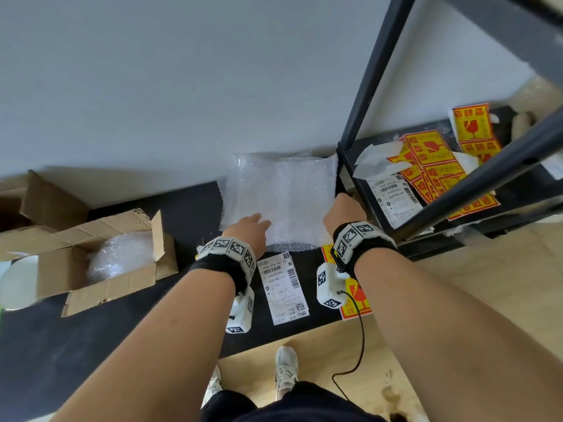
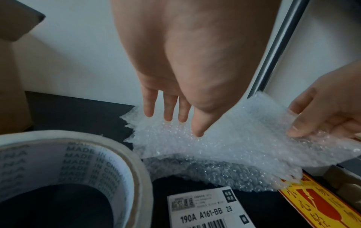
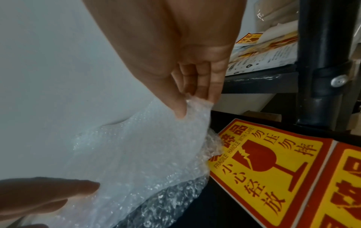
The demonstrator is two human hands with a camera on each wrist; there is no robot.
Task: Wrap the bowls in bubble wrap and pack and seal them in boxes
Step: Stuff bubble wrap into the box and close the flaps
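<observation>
A stack of bubble wrap sheets [image 1: 278, 196] lies on the black table [image 1: 170, 202] against the wall. My left hand [image 1: 248, 228] rests with straight fingers [image 2: 168, 108] on the near left part of the top sheet [image 2: 224, 135]. My right hand [image 1: 342, 208] pinches the right edge of the top sheet [image 3: 136, 154] between thumb and fingers [image 3: 199, 94] and lifts it off the sheets below. An open cardboard box [image 1: 91, 263] at the left holds a bubble-wrapped bundle [image 1: 122, 254]. No bare bowl can be made out.
A shipping label [image 1: 281, 287] and a yellow fragile sticker [image 1: 355, 296] lie on the table near me. A tape roll [image 2: 74, 169] sits by my left wrist. A black metal rack [image 1: 374, 86] at the right carries more stickers [image 1: 432, 166]. Another open box [image 1: 27, 196] stands far left.
</observation>
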